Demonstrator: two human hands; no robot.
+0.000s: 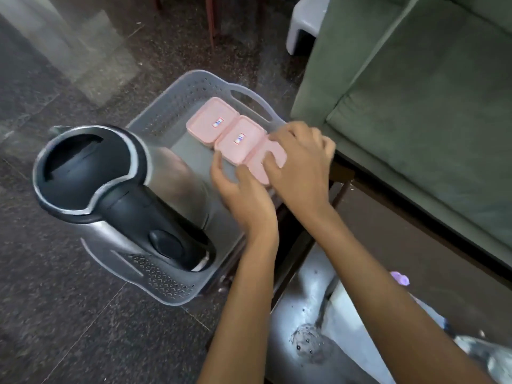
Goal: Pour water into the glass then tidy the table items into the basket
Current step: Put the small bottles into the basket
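- Inspecting the tidying stage, we find the grey basket (177, 101) holding an electric kettle (110, 189) on its left and three pink boxes in a row on its right.
- Both hands are on the near pink box (259, 170). The left hand (241, 189) curls its fingers against the left edge, and the right hand (299, 162) curls over the top.
- Risk: the near box touches the middle pink box (239, 139), so a hard push could ride one lid over the other.
- Risk: the tall kettle stands just beside the left wrist, and a knock could tip it.
- Materials: the basket is perforated plastic with a slot handle. The boxes are matte rounded rectangles. The kettle is brushed metal with a black lid and handle.
- The glass is not in view.
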